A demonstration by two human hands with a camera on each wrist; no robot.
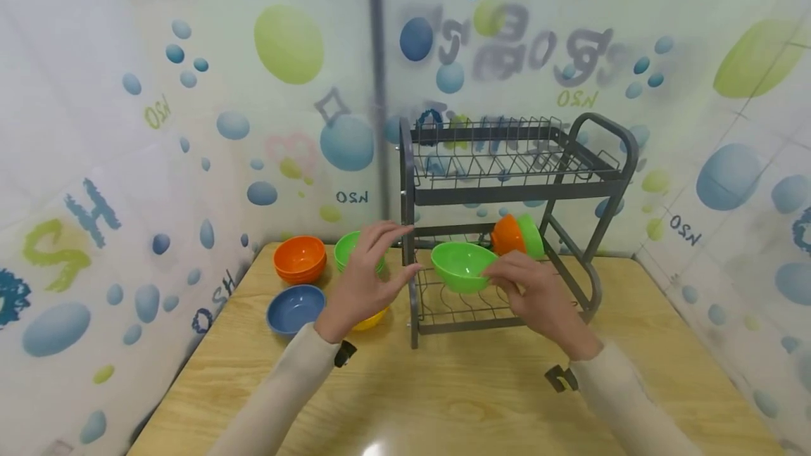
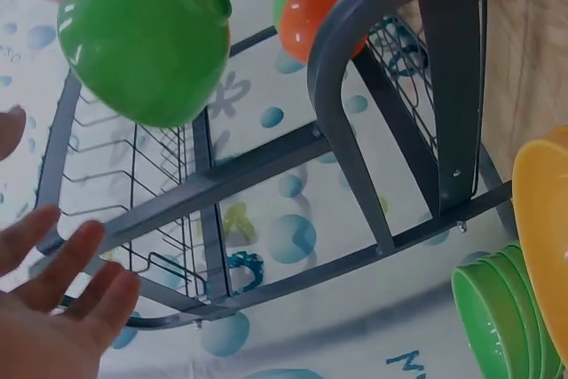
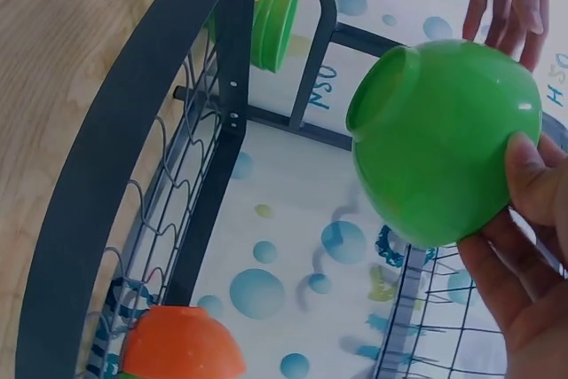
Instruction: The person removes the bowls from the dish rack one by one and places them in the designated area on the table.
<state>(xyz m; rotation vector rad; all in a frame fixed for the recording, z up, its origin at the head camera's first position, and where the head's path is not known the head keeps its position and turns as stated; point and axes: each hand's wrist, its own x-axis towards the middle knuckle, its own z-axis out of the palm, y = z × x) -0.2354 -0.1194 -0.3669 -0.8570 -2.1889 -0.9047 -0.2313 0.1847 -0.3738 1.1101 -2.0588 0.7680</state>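
A green bowl point(image 1: 461, 269) is pinched at its right rim by my right hand point(image 1: 535, 295), in front of the dish rack's lower shelf. The right wrist view shows the thumb and fingers on the side of the bowl point(image 3: 444, 144), its foot ring turned toward the camera. To the left, my left hand point(image 1: 370, 280) is spread with nothing in it, thumb and fingertips apart from the bowl. On the lower shelf, an orange bowl point(image 1: 508, 234) and another green bowl point(image 1: 531, 236) stand on edge, nested together.
The two-tier dark dish rack point(image 1: 500, 195) stands on the wooden table point(image 1: 481, 393) near the patterned wall. Left of it are stacked orange bowls point(image 1: 300, 259), a blue bowl point(image 1: 296, 308), stacked green bowls point(image 2: 501, 308) and a yellow bowl point(image 2: 543, 219), partly behind my left hand in the head view.
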